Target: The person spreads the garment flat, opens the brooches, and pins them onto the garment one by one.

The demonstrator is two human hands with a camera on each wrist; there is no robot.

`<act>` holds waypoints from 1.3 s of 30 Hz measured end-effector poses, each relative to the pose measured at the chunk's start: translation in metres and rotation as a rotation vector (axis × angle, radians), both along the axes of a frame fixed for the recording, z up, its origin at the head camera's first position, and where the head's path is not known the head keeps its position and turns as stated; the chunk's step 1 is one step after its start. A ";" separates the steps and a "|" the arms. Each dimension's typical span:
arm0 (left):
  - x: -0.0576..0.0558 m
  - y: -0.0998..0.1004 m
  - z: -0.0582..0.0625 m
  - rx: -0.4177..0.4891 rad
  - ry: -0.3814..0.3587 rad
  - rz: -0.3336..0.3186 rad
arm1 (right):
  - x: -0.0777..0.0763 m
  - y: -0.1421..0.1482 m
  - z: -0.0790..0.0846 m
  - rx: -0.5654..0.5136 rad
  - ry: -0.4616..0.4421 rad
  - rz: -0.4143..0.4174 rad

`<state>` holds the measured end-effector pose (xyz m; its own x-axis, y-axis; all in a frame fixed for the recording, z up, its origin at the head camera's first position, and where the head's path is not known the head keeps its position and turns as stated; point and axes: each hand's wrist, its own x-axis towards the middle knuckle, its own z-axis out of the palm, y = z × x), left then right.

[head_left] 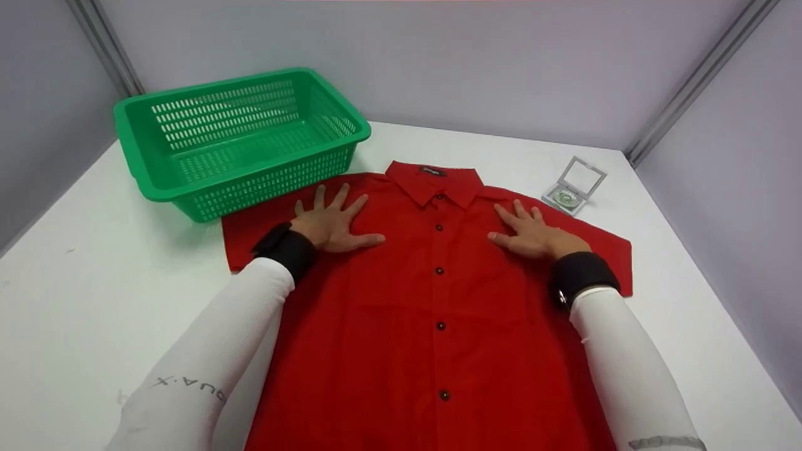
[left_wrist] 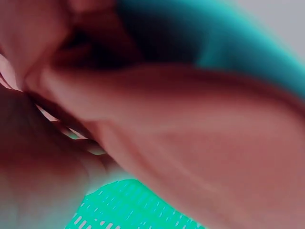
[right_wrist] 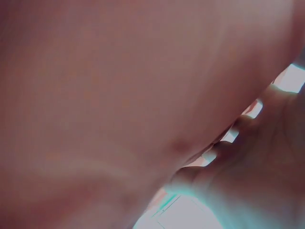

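A red short-sleeved button-up shirt (head_left: 401, 294) lies front side up, its collar (head_left: 435, 181) at the far end and dark buttons down the middle. Spread fingers of my left hand (head_left: 335, 222) rest on the shirt near the left shoulder. On the opposite shoulder my right hand (head_left: 532, 235) lies with its fingers apart. Neither hand grips the fabric. Close up in the left wrist view, the shirt (left_wrist: 200, 138) fills much of the frame beside the palm. The right wrist view also shows mostly shirt (right_wrist: 105, 105), with the fingers along its edge. The hem is out of view.
A green plastic basket (head_left: 250, 175) with slotted walls stands at the back left, overlapping the left sleeve in view. Beyond the right shoulder sits a small clear case (head_left: 573, 188) with its lid up and something green inside. Walls bound the white table (head_left: 113, 300) behind and to the sides.
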<state>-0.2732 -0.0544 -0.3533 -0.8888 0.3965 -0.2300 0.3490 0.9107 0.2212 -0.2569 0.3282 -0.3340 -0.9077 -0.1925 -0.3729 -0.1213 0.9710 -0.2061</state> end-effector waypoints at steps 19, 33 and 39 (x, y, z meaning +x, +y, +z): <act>0.001 -0.005 0.006 -0.008 -0.003 0.007 | -0.001 -0.004 0.010 -0.018 -0.020 0.007; 0.010 -0.010 0.007 -0.017 -0.034 0.016 | 0.005 -0.008 0.010 -0.023 -0.051 0.008; 0.014 -0.006 0.009 -0.017 -0.045 0.017 | 0.007 -0.004 0.010 -0.038 -0.048 -0.005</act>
<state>-0.2591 -0.0607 -0.3442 -0.8839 0.3771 -0.2766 0.3233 0.9201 0.2210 -0.2495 0.3241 -0.3236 -0.8898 -0.2032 -0.4085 -0.1058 0.9628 -0.2485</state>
